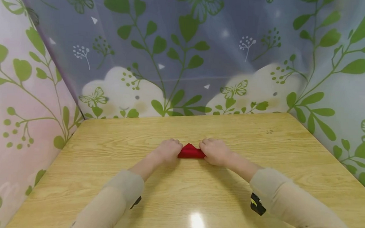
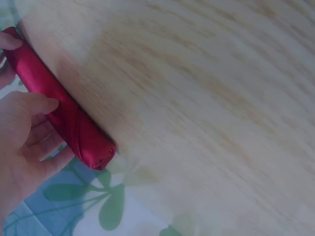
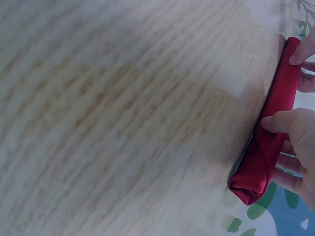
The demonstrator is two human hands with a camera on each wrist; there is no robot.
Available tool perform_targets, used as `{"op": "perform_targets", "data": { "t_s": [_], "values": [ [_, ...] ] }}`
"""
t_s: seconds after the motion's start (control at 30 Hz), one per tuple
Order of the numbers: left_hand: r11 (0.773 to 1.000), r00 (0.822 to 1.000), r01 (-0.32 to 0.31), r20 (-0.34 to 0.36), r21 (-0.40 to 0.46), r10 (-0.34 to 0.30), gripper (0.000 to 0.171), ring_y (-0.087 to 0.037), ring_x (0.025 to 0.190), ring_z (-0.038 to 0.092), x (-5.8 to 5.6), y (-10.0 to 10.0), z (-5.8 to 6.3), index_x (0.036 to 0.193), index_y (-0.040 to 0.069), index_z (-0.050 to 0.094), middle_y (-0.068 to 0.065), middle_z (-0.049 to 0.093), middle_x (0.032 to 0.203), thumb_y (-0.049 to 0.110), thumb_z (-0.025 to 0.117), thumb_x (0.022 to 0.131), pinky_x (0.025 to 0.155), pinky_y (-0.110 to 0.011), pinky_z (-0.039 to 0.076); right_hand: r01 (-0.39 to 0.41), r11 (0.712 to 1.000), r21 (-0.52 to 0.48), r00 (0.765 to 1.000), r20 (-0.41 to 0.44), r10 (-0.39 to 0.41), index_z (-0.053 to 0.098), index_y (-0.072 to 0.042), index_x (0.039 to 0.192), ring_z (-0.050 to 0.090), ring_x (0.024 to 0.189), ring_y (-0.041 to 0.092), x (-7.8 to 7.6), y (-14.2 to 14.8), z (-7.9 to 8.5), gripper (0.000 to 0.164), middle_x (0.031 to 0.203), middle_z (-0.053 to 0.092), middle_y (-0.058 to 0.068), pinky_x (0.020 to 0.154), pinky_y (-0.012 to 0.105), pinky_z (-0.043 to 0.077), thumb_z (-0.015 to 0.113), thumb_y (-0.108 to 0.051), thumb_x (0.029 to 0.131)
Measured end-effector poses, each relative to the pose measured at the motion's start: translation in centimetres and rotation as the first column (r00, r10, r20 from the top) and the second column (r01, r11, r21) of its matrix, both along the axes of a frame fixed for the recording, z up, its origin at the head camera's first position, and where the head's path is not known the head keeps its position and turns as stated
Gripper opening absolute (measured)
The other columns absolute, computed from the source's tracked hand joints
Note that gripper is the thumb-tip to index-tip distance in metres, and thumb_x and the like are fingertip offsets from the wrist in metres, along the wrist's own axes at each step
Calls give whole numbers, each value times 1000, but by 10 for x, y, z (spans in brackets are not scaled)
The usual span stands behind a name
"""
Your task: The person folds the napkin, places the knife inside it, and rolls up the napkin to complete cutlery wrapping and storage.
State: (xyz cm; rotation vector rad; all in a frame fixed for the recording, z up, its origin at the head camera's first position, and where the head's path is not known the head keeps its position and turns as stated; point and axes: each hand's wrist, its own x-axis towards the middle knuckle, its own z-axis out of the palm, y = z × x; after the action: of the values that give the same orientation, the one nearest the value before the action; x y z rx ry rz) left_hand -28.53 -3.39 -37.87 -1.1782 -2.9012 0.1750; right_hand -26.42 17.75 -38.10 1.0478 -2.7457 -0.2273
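Note:
A red cloth (image 1: 191, 153) is rolled into a tight tube near the middle of the wooden table, with a small pointed corner sticking up behind it in the head view. My left hand (image 1: 170, 150) holds the roll's left part, thumb on the near side and fingers behind. On the right part, my right hand (image 1: 214, 151) grips it the same way. Seen from the left wrist, the cloth roll (image 2: 54, 103) shows a spiral of folded layers at its end. The right wrist view shows the roll's other end (image 3: 250, 184), layered and slightly flattened.
The pale wooden table (image 1: 114, 135) spreads around both hands. Fabric walls (image 1: 185, 53) printed with leaves and butterflies stand at the back and both sides. A bright light reflection lies on the table's near part. Dark devices (image 1: 257, 204) sit under the sleeves.

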Motion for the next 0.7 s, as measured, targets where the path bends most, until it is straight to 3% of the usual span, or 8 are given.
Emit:
{"op": "perform_targets", "data": {
  "t_s": [0.13,0.27,0.5,0.7],
  "values": [
    [1000,1000,-9,-2,-3,9,18,-22,82,57,1,0,2,93,5,63,-6,59,87,9,65,76,71,-35,48,13,1000,-4,1000,6,-13,60,-4,94,58,78,23,-1,-2,0,25,85,59,6,64,35,49,72,-15,75],
    [998,995,17,-92,-64,-22,20,-22,83,56,7,0,2,96,4,62,-7,59,89,14,65,80,69,-34,50,21,1000,-11,999,39,-20,60,-5,92,58,75,21,-4,-2,-1,21,82,59,5,62,34,48,70,-12,76],
    [995,976,51,-206,-84,-67,22,-22,80,56,13,3,-2,97,4,63,-8,58,87,21,64,83,63,-34,50,39,998,-44,991,130,-33,57,-9,81,55,66,18,-11,0,5,16,73,53,1,56,34,45,71,-9,74],
    [981,944,92,-299,-169,-140,13,-19,73,58,11,6,-5,89,6,65,-6,59,80,18,62,87,59,-30,51,67,997,-32,984,170,-61,59,-12,81,58,69,18,-14,0,8,13,75,55,-1,59,34,45,71,-14,77]
  ]
}}
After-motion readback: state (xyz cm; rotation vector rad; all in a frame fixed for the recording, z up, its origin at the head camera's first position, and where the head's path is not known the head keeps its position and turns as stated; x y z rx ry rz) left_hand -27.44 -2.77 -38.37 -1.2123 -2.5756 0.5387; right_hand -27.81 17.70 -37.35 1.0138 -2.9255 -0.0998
